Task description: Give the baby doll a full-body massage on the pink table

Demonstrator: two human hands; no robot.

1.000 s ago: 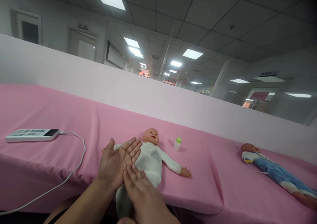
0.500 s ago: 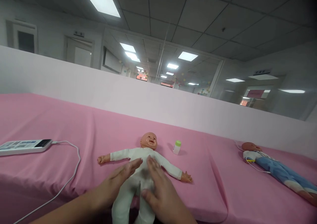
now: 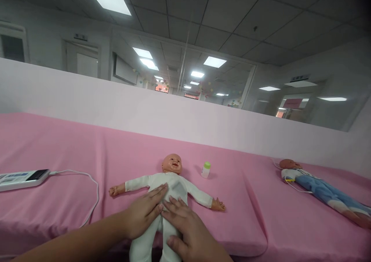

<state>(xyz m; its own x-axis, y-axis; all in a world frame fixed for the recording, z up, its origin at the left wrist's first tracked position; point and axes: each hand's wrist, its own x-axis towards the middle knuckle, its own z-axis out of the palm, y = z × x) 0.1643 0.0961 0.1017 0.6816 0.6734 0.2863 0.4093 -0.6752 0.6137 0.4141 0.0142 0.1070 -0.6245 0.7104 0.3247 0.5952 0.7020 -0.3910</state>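
Note:
A baby doll (image 3: 179, 185) in a white suit lies on its back on the pink sheet (image 3: 124, 148), arms spread and head pointing away from me. My left hand (image 3: 146, 211) lies flat on the left side of its belly, fingers stretched out. Just right of it, my right hand (image 3: 182, 219) rests with fingers extended over the lower belly and hip. The two hands nearly meet at the thumb and fingertips. Beyond the doll's left arm stands a small white bottle (image 3: 205, 172) with a green cap.
At the left lies a white device (image 3: 23, 179) with a dark screen and a white cable (image 3: 94, 181). A second doll (image 3: 315, 186) in blue clothes, with thin tubing, lies at the far right. A low white wall (image 3: 145, 107) with glass above runs behind the sheet.
My left hand has turned from edge-on to palm down on the belly. My right hand has flattened and shifted slightly toward me. The view has moved a little.

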